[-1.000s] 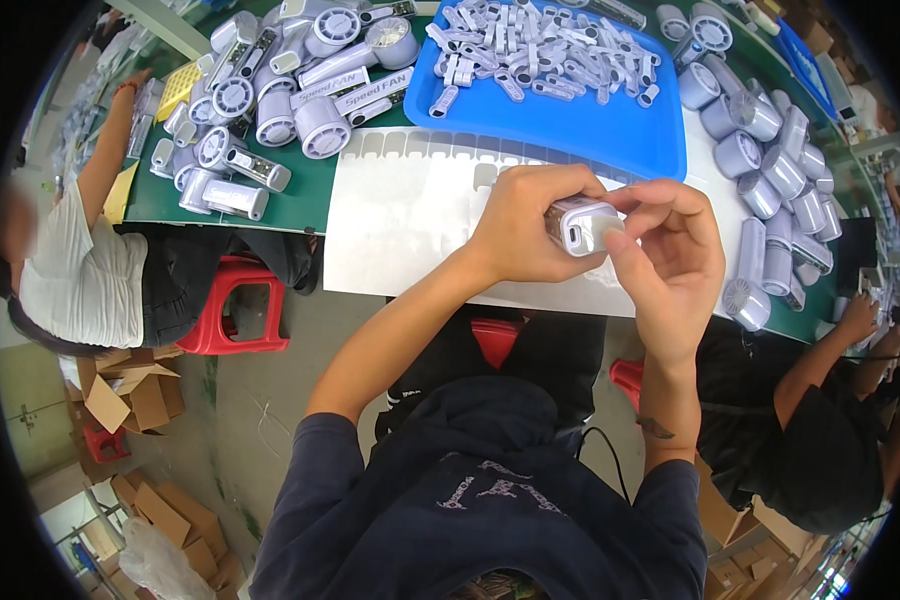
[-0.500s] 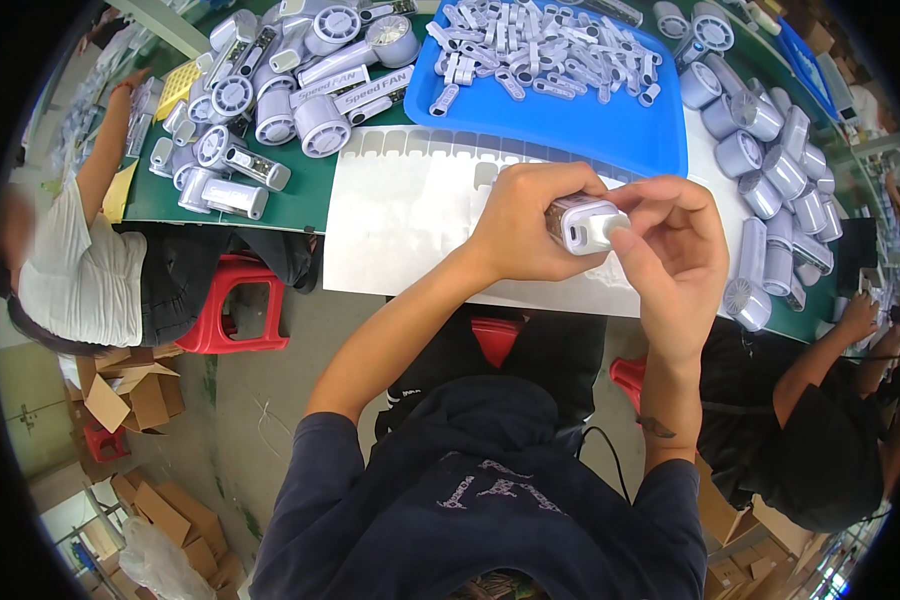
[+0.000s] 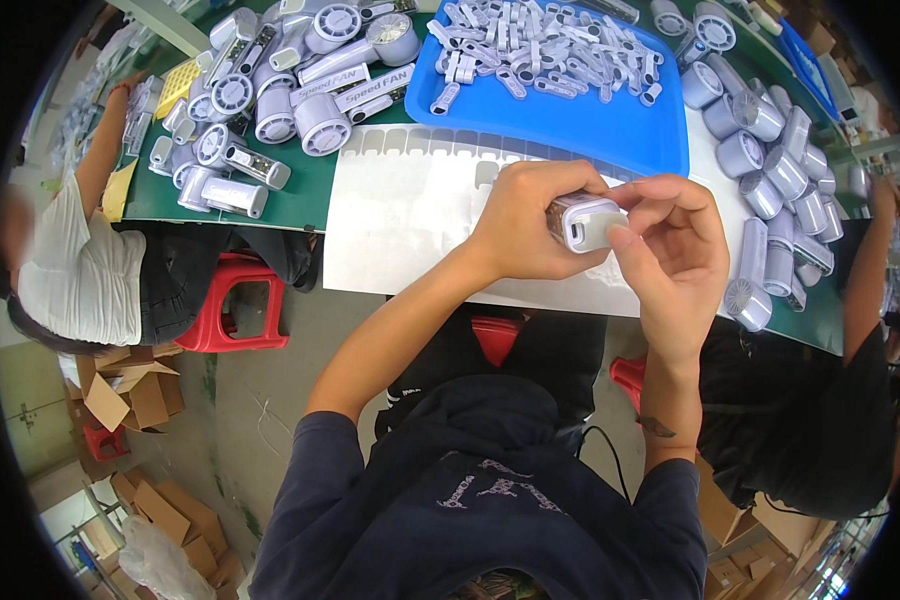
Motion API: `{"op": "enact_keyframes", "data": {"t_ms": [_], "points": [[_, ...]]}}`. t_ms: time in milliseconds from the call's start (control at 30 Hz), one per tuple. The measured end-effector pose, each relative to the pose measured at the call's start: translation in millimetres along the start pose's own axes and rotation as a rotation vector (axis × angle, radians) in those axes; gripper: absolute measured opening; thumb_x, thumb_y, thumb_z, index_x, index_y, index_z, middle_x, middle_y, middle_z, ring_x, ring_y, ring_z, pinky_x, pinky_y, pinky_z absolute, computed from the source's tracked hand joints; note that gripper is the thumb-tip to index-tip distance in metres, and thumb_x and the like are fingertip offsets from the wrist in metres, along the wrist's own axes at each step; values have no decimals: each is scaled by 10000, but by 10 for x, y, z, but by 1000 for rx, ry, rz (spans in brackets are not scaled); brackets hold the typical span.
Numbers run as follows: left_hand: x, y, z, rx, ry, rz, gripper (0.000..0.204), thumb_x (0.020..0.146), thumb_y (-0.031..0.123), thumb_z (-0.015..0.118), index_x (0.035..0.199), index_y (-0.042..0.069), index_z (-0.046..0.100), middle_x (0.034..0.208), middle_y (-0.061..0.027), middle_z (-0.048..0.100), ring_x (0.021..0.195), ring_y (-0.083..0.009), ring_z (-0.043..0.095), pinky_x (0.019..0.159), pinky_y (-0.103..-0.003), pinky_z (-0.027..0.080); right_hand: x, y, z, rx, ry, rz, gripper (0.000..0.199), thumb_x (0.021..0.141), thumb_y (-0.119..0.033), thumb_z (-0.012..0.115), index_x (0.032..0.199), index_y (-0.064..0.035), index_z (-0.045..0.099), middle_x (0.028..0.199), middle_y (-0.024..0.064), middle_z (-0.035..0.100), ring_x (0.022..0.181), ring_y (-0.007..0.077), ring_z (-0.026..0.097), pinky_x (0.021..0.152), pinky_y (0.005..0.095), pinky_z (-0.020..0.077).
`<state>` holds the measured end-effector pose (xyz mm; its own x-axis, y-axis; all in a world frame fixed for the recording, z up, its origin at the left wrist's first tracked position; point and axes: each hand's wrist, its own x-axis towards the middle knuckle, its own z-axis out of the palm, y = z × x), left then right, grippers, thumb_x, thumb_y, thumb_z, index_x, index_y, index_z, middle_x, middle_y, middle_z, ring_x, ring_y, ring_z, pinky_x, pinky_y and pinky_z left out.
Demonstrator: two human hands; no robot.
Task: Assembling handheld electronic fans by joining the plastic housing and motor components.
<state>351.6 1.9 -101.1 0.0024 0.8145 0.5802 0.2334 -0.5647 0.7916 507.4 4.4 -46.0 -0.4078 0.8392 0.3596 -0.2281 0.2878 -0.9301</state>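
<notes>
My left hand (image 3: 525,222) is wrapped round a pale grey handheld fan body (image 3: 568,228), with its slotted end turned towards me. Most of that body is hidden in the palm. Between the thumb and fingers of my right hand (image 3: 678,255) is the edge of a small translucent grey film sticker (image 3: 600,232). It lies against the end face of the fan body, beside the slot. Both hands are above a white sticker sheet (image 3: 400,225), which has a row of grey rounded pieces along its far edge.
Beyond the sheet stands a blue tray (image 3: 570,135) with many small light parts. Piles of fan bodies lie left (image 3: 235,95) and right (image 3: 770,170) on the green table (image 3: 300,200). Co-workers sit on both sides. A red stool (image 3: 232,310) and cardboard boxes (image 3: 140,395) are on the left.
The grey film now lies flatter across the end of the fan body, and my right thumb has shifted slightly. The right-hand co-worker's arm has reached farther forward over the table.
</notes>
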Motion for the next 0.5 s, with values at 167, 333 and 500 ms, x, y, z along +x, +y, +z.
{"op": "enact_keyframes", "data": {"t_ms": [167,333,500], "points": [[-10,0,0,-4,0,-6,284,595,170,790,811,69,635,729,-87,642,631,-268,632,580,-309,485,-10,-1,13,-1,5,-5,360,785,86,665,1117,24,540,855,53,605,915,123,573,924,289,416],[-24,-10,7,-10,-1,-6,286,596,175,794,810,69,635,734,-86,643,632,-269,632,581,-307,484,-28,5,34,-58,24,-27,352,778,94,656,1104,21,545,868,56,610,895,115,578,919,285,422],[-9,17,-13,-4,-7,-9,284,600,176,793,813,68,639,734,-85,647,637,-259,640,579,-303,487,-26,0,40,-89,19,-49,350,776,96,651,1101,19,548,875,54,609,889,112,578,918,284,424]]}}
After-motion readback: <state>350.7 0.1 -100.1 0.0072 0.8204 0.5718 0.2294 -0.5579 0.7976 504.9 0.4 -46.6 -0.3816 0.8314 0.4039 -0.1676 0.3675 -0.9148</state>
